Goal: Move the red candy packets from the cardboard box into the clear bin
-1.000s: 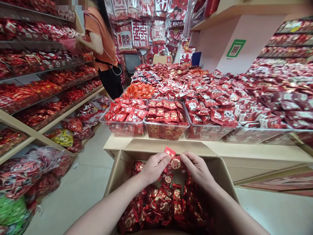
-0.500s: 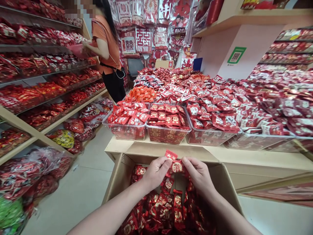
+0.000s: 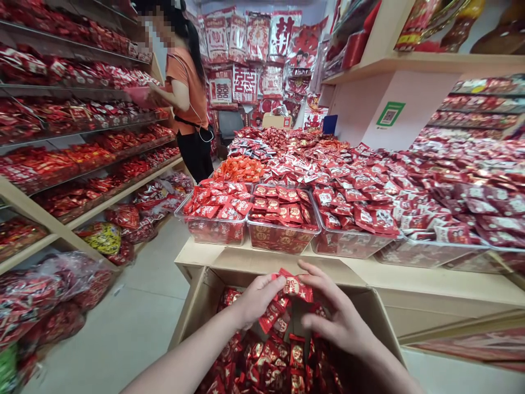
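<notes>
Over an open cardboard box [image 3: 385, 323], my left hand [image 3: 255, 300] pinches a small red wrapped candy [image 3: 296, 287] with pale lettering between thumb and fingers. Another red candy packet [image 3: 268, 318] hangs just below that hand; whether the hand grips it too is unclear. My right hand [image 3: 338, 314] is open, its thumb and fingers spread beside the candy's right end, with nothing visible in them. Many red and gold candies [image 3: 270, 350] lie inside the box beneath both hands.
Clear plastic bins [image 3: 283, 238] full of red packets line the pale counter [image 3: 238, 261] ahead. Shelves [image 3: 53, 223] of packets run along the left, with filled bags [image 3: 49, 290] on the floor. A person [image 3: 188, 98] in an orange top stands by them.
My right hand has let go of the candy and its fingers have spread. My left hand keeps the candy, now tilted, and another packet shows below it. The view has shifted slightly upward.
</notes>
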A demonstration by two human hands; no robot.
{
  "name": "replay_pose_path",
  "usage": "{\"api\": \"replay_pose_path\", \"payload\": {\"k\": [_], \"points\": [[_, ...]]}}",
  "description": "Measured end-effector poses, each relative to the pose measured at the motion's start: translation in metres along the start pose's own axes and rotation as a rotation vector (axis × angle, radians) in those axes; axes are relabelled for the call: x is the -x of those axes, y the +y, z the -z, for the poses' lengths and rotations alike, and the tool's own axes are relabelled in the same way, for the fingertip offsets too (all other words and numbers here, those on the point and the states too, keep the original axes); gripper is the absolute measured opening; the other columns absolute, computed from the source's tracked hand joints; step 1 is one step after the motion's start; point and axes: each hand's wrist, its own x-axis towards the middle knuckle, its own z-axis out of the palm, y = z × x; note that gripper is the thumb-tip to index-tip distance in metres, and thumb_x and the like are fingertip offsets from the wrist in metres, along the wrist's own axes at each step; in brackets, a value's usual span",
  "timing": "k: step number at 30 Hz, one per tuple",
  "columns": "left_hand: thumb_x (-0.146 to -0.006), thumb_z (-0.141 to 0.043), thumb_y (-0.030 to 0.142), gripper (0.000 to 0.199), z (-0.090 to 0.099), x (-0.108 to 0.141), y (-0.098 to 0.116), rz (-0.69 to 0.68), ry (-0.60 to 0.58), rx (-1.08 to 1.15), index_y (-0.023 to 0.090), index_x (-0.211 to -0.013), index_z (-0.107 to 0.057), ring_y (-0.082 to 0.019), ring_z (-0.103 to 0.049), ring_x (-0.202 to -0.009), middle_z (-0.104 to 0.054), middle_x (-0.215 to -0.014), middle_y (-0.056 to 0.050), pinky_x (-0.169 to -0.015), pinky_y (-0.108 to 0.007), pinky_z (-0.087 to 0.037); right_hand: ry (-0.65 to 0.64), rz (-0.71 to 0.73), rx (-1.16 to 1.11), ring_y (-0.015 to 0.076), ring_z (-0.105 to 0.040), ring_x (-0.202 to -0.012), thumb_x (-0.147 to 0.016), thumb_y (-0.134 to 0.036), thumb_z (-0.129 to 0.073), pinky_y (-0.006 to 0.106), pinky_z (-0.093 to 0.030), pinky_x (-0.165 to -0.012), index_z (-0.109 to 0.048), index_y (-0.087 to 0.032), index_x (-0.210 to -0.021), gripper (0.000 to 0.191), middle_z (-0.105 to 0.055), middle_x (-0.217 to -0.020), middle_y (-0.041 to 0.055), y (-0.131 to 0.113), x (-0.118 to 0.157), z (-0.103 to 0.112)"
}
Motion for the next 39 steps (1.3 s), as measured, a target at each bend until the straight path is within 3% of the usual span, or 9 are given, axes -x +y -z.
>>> {"api": "replay_pose_path", "payload": {"k": [2,7,10,14,18,21,30,36,39], "points": [[-0.077,-0.042,0.05,0.041,0.002,0.002,0.003,0.034,-0.043,0.055,0.016,-0.097,-0.053,-0.013,-0.057,-0.046,-0.062,-0.064,-0.004,-0.038,-0.02,-0.04,-0.085,0.153,0.195,0.0238,-0.038,-0.117,-0.072,-0.021,-0.057,0.038,-0.038,-0.092,-0.044,-0.027,-0.119,0.049,-0.033,-0.133,0.0084,-0.005,0.001,0.005],[-0.077,-0.033,0.057,0.05,0.006,0.005,0.003,0.107,-0.141,0.154,0.016,-0.097,-0.053,-0.014,-0.058,-0.047,-0.064,-0.072,-0.006,-0.043,-0.025,-0.045,-0.047,0.423,0.435,0.018,-0.055,-0.093,-0.077,-0.012,-0.049,0.031,-0.047,-0.077,-0.049,-0.031,-0.115,0.042,-0.06,-0.104,0.0052,-0.011,-0.006,0.016],[-0.076,-0.035,0.058,0.047,0.008,0.002,0.001,0.078,-0.131,0.221,0.016,-0.091,-0.052,-0.015,-0.06,-0.052,-0.062,-0.086,-0.007,-0.041,-0.023,-0.045,0.082,0.41,0.578,0.0184,-0.057,-0.086,-0.078,-0.017,-0.049,0.031,-0.048,-0.073,-0.054,-0.028,-0.108,0.033,-0.062,-0.097,0.006,-0.013,-0.03,0.03],[-0.073,-0.05,0.045,0.032,0.009,-0.003,-0.003,0.03,-0.116,0.195,0.017,-0.088,-0.048,-0.012,-0.06,-0.051,-0.06,-0.088,-0.007,-0.04,-0.019,-0.044,0.246,0.362,0.806,0.0176,-0.056,-0.085,-0.082,-0.026,-0.043,0.029,-0.045,-0.073,-0.06,-0.022,-0.096,0.022,-0.061,-0.093,0.007,-0.006,-0.092,0.045],[-0.071,-0.054,0.043,0.03,0.006,-0.002,-0.005,0.076,-0.105,0.115,0.017,-0.084,-0.047,-0.011,-0.058,-0.047,-0.059,-0.083,-0.004,-0.041,-0.021,-0.043,0.117,0.312,1.12,0.0156,-0.056,-0.075,-0.085,-0.026,-0.034,0.023,-0.039,-0.057,-0.06,-0.018,-0.084,0.028,-0.061,-0.086,0.0076,0.009,-0.146,0.041],[-0.072,-0.053,0.043,0.029,0.004,0.0,-0.007,0.075,-0.089,0.075,0.018,-0.084,-0.047,-0.01,-0.057,-0.045,-0.058,-0.082,-0.002,-0.043,-0.022,-0.043,-0.003,0.273,1.278,0.015,-0.054,-0.07,-0.086,-0.024,-0.034,0.022,-0.033,-0.051,-0.059,-0.017,-0.08,0.027,-0.059,-0.079,0.0069,0.014,-0.162,0.033],[-0.07,-0.057,0.04,0.026,0.003,-0.001,-0.011,0.062,-0.133,0.065,0.019,-0.083,-0.048,-0.007,-0.054,-0.044,-0.057,-0.082,0.0,-0.054,-0.031,-0.047,-0.219,0.272,1.165,0.0145,-0.057,-0.079,-0.083,-0.025,-0.039,0.022,-0.041,-0.066,-0.062,-0.018,-0.084,0.024,-0.059,-0.092,0.0068,0.016,-0.164,0.03],[-0.071,-0.056,0.032,0.021,0.003,-0.001,-0.011,0.065,-0.15,0.061,0.018,-0.085,-0.05,-0.008,-0.055,-0.045,-0.056,-0.083,-0.002,-0.051,-0.029,-0.046,-0.153,0.293,1.016,0.0168,-0.056,-0.083,-0.083,-0.024,-0.037,0.026,-0.043,-0.073,-0.063,-0.016,-0.083,0.027,-0.06,-0.094,0.0077,0.012,-0.164,0.037],[-0.072,-0.056,0.03,0.033,0.004,0.0,-0.009,0.012,-0.176,0.098,0.024,-0.103,-0.045,-0.01,-0.058,-0.05,-0.056,-0.089,-0.004,-0.048,-0.024,-0.045,-0.046,0.283,0.848,0.0179,-0.056,-0.082,-0.082,-0.027,-0.04,0.028,-0.043,-0.072,-0.063,-0.017,-0.083,0.025,-0.06,-0.091,0.0081,-0.002,-0.146,0.038]]}}
